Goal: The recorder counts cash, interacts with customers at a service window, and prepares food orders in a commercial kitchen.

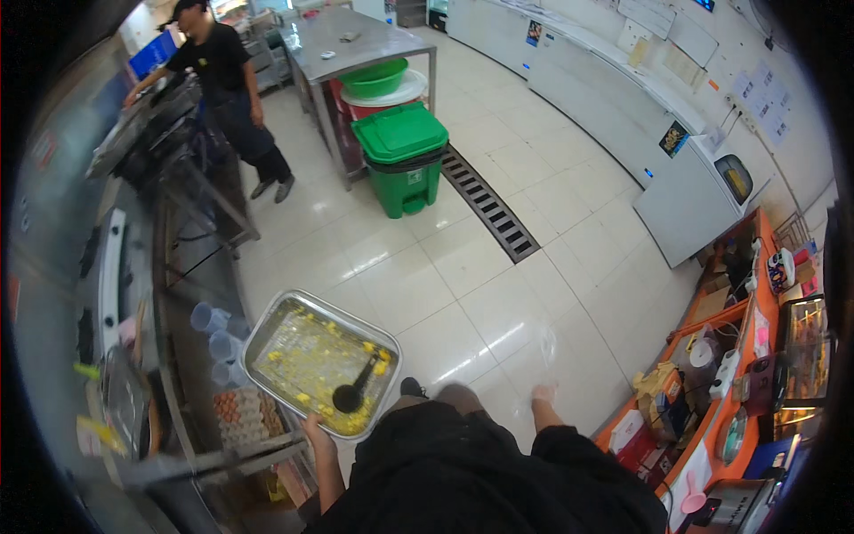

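Observation:
My left hand [317, 427] grips the near edge of a rectangular metal tray [293, 354]. Yellow crumbs, perhaps scrambled egg [368, 350], stick to its bottom and gather at the right end. Inside the tray lies a black ladle [348, 395], bowl towards me and handle pointing away. My right hand [544, 392] hangs at my right side over the tiled floor, apart from any object. Nothing shows in it, but its fingers are too blurred to make out.
Left stand a metal rack, egg trays [243, 414] and plastic cups [223, 346]. Ahead are a green pedal bin [403, 160], floor drain grate [490, 207] and steel table [360, 47]. A person [227, 87] stands far left. Right are an orange shelf unit [740, 427] and white chest freezers [587, 93].

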{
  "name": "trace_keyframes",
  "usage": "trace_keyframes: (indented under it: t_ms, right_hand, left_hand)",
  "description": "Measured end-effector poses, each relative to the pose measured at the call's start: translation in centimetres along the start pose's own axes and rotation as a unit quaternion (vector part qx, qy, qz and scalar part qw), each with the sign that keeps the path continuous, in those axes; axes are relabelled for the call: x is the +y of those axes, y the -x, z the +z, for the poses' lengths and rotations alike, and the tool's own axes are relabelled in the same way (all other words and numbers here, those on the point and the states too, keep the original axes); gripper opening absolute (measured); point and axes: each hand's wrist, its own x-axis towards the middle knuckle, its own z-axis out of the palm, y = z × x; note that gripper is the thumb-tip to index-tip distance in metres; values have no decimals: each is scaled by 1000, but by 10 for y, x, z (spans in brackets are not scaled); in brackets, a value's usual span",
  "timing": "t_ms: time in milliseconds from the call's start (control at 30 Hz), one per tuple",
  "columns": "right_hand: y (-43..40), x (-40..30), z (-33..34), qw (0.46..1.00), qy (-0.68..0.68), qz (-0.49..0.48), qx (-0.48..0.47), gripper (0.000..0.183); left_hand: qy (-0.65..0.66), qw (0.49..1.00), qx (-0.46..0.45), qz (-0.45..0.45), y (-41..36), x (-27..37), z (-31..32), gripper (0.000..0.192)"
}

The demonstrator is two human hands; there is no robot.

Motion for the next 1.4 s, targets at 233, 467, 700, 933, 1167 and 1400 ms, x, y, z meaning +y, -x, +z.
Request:
trace_keyframes:
  t_ms: [233,467,700,933,1167,1400]
  right_hand:
    - [-48,-20,-109,877,-380,290,-45,48]
    - [-300,-124,-244,896,-342,224,173,48]
    - [-415,-267,-476,846,-409,-92,328,28]
    - [-437,-317,-522,890,-427,-100,127,18]
    - [-508,-364,-479,903,-338,-193,183,23]
    - [-560,-422,-502,821,-426,-351,-148,23]
  left_hand:
    - [75,996,35,-36,-175,76,191,19]
    - [155,985,67,-20,-274,91,325,9]
    - [220,971,79,-44,-338,126,386,32]
    - [171,976,125,-58,-400,141,424,32]
    - [171,972,157,-43,-415,144,438,27]
    - [161,963,213,-41,-417,147,474,13]
